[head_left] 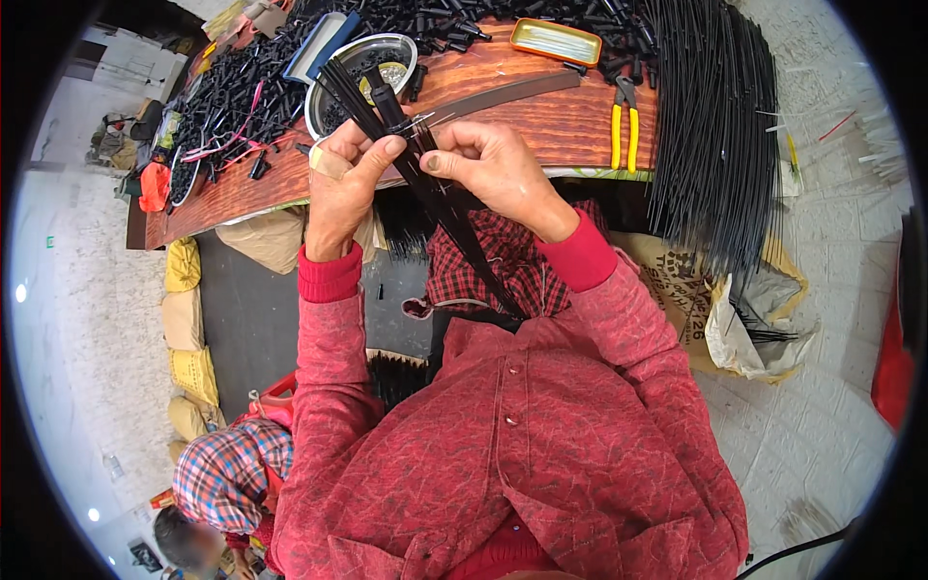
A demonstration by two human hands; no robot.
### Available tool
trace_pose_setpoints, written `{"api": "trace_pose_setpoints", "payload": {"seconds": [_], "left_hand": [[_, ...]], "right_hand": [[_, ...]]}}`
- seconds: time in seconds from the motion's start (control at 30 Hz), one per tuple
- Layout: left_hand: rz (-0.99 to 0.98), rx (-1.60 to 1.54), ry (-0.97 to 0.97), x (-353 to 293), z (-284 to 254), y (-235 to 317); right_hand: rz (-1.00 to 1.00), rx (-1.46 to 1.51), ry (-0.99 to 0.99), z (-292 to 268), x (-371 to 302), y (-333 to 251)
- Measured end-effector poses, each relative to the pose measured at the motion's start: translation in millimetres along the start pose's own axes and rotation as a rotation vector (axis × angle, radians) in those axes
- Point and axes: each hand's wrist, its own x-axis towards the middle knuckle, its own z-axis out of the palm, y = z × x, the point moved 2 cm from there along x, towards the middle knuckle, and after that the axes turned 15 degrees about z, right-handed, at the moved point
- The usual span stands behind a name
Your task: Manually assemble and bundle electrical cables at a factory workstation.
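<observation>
Both my hands are raised at the near edge of the table, working on a bundle of black umbrella ribs (447, 208). A short black tube (385, 101) stands among the ribs at their upper end. My left hand (350, 179) grips the bundle from the left, its thumb pressed near the joint; a tan bandage wraps one finger. On the other side, my right hand (498, 179) pinches at the ribs with thumb and forefinger. A thin shiny wire (421, 119) sticks out just above the right fingertips. The lower ends of the ribs reach down to my lap.
Yellow-handled pliers (616, 137) lie right on the wooden table (570, 121). A curved grey strip (512, 94) is behind my right hand. A metal bowl (413, 60) and heaped black parts (227, 121) stand left. Long black rods (715, 126) hang over the right edge. Another person (232, 464) sits lower left.
</observation>
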Motion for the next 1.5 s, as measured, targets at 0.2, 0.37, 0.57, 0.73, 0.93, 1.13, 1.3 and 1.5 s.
{"api": "trace_pose_setpoints", "payload": {"seconds": [0.2, 0.37, 0.57, 0.73, 0.93, 1.13, 1.3, 1.5], "left_hand": [[-0.021, 0.003, -0.002, 0.8, 6.0, 2.6], [-0.013, 0.017, 0.015, 0.4, 7.9, 1.1], [-0.015, 0.078, 0.0, -0.1, 6.2, -0.5], [-0.008, 0.054, -0.017, -4.1, -1.4, -9.3], [-0.044, 0.01, -0.006, -4.3, 1.0, -5.1], [-0.084, -0.043, 0.01, -6.0, 6.4, 3.5], [-0.148, -0.06, 0.011, -5.9, 4.5, 6.9], [-0.087, -0.072, 0.045, -5.7, -1.3, 1.1]], "right_hand": [[0.005, 0.085, 0.02, 2.4, -1.7, 3.8], [-0.029, -0.227, 0.196, 1.9, -13.3, -17.0], [-0.057, -0.12, 0.15, -2.1, 0.7, -1.2], [0.117, 0.131, -0.108, -3.8, 9.2, 6.8], [0.098, 0.078, -0.013, 3.4, 11.2, 12.3], [0.034, -0.174, 0.276, 12.3, -12.8, -13.7], [0.028, -0.112, 0.213, 12.5, -13.2, -11.7], [-0.018, 0.062, 0.103, 13.0, -11.4, 2.8]]}}
